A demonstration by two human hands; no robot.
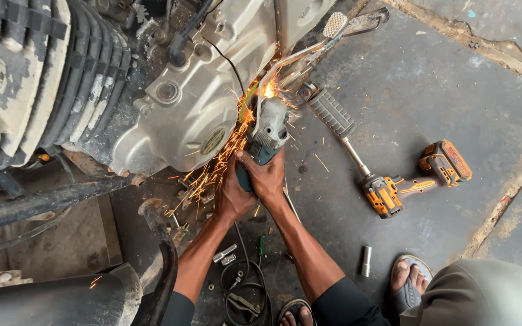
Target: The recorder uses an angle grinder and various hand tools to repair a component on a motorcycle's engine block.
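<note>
Now both hands, left hand (229, 196) and right hand (267, 176), fingers clamped round the angle grinder (265, 137), sparks flying off the motorcycle engine (194, 102); cordless impact wrench (415, 180) nearby on the floor.

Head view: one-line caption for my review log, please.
Both hands, left hand and right hand, grip an angle grinder throwing sparks at a motorcycle engine; cordless impact wrench lies nearby.

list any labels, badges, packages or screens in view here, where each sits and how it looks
Round badge: on the silver engine side cover, just left of the sparks; small dull gold-and-dark oval disc.
Label panel: on the battery end of the orange and black cordless impact wrench lying on the concrete floor, right side; orange with dark edging.
No packages or screens.
</note>
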